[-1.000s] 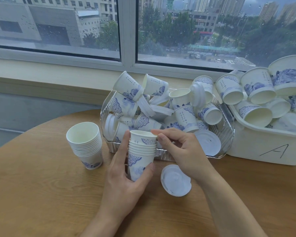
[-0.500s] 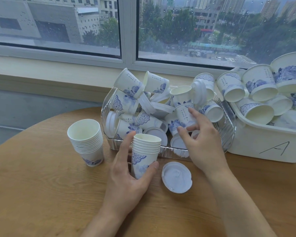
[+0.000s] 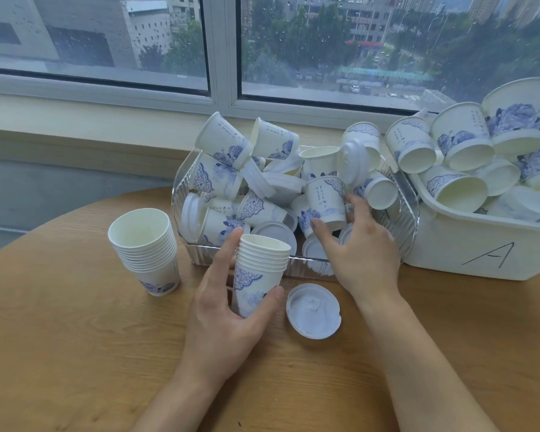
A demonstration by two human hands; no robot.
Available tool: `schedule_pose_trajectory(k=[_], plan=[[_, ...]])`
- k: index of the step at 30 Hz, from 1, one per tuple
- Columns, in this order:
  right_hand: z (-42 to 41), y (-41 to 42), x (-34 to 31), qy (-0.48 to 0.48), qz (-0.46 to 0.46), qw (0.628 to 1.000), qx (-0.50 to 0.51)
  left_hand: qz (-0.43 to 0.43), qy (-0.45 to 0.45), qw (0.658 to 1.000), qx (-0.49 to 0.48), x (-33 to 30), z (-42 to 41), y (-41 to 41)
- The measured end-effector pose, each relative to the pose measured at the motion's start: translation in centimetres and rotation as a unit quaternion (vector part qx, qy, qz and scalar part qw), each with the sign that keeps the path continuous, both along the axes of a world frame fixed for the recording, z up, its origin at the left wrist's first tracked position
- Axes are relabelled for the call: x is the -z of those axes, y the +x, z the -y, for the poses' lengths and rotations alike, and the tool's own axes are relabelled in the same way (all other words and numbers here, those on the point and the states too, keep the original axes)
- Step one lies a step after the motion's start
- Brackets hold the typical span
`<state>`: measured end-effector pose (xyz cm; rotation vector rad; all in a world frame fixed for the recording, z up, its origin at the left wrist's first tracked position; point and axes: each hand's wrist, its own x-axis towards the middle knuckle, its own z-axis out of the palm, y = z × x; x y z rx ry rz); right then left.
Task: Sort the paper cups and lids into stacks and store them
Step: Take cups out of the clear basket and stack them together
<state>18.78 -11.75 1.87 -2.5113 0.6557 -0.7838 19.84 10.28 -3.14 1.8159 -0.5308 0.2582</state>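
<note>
- Head view looks down on a round wooden table [image 3: 75,353] pushed against a window sill, with rain-streaked glass across the top of the frame.
- At centre frame the left hand [image 3: 228,322] grips a short stack of nested paper cups [image 3: 258,274], thumb curled round its right side and fingers wrapped round the left, the forefinger reaching up to the rim. The stack stands upright on the table, just in front of the clear tray.
- Right of centre, the right hand [image 3: 360,254] reaches over the front wall of the clear plastic tray [image 3: 409,213]. Its thumb and fingers are spread round an upside-down cup [image 3: 326,201] in the heap, touching its sides; whether they have really clamped on it I cannot tell.
- That tray is heaped with loose blue-and-white cups lying at all angles, with white lids mixed among them.
- One lid [image 3: 313,310] lies flat on the table at lower centre, just right of the held stack and apart from the tray.
- At left of centre a taller stack of cups [image 3: 144,247] stands upright on its own, beside the tray's left end.
- At the right edge a white bin marked "A" [image 3: 487,255] touches the tray and holds larger cups and lids piled above its rim.
</note>
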Motion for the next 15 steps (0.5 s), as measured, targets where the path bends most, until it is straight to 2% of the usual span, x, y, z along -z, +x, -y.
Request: schedule_pose_trajectory(k=[7, 11, 15], plan=[[-0.2, 0.3, -0.2, 0.039, 0.037, 0.998, 0.019, -0.011, -0.006, 1.000, 0.002, 0.0, 0.0, 0.0], [0.1, -0.2, -0.5, 0.110, 0.103, 0.988, -0.012, -0.002, 0.003, 1.000, -0.004, -0.1, 0.0, 0.0], [0.0, -0.8, -0.5, 0.118, 0.156, 0.980, -0.034, -0.002, 0.007, 1.000, -0.008, 0.0, 0.0, -0.1]])
